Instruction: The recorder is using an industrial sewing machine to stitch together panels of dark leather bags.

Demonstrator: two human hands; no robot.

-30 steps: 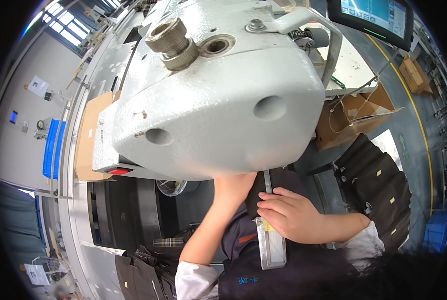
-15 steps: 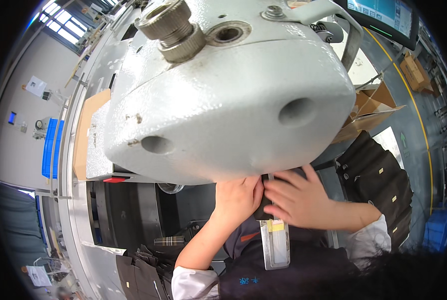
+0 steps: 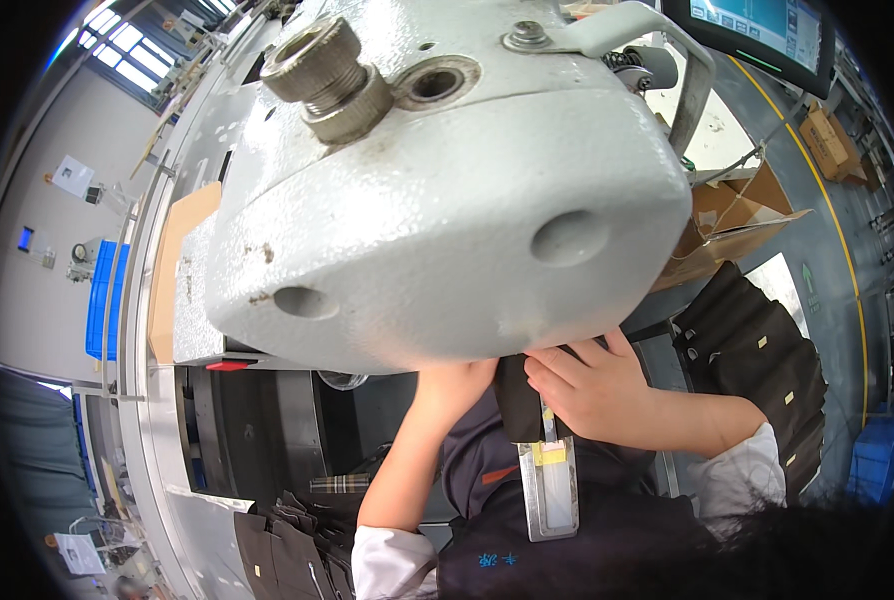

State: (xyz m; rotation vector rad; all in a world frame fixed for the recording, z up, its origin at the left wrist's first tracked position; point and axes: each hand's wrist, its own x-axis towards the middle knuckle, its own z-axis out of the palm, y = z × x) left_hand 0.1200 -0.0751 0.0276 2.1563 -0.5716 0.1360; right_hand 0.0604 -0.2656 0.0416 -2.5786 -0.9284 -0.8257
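A big pale grey sewing machine head (image 3: 437, 230) fills the upper middle. Below its front edge, my left hand (image 3: 457, 390) reaches up beneath it, and its fingers are hidden there. A piece of dark cloth (image 3: 518, 405) hangs between my hands, over a narrow metal arm. My right hand (image 3: 592, 390) lies against the right side of that cloth. Its fingers are stretched out, with some tips hidden by the machine. A metal plate with a yellow patch (image 3: 549, 490) sticks out toward me under the cloth.
Stacked dark cloth pieces lie at right (image 3: 752, 370) and lower left (image 3: 292, 550). Open cardboard box (image 3: 732, 215) stands right of the machine, below a screen (image 3: 762, 35). A blue crate (image 3: 105, 300) is at far left, near a metal table edge (image 3: 152, 420).
My left hand has shifted left and further under the machine, baring more cloth. My right hand has turned slightly, its fingers less spread. The machine head appears slightly further left.
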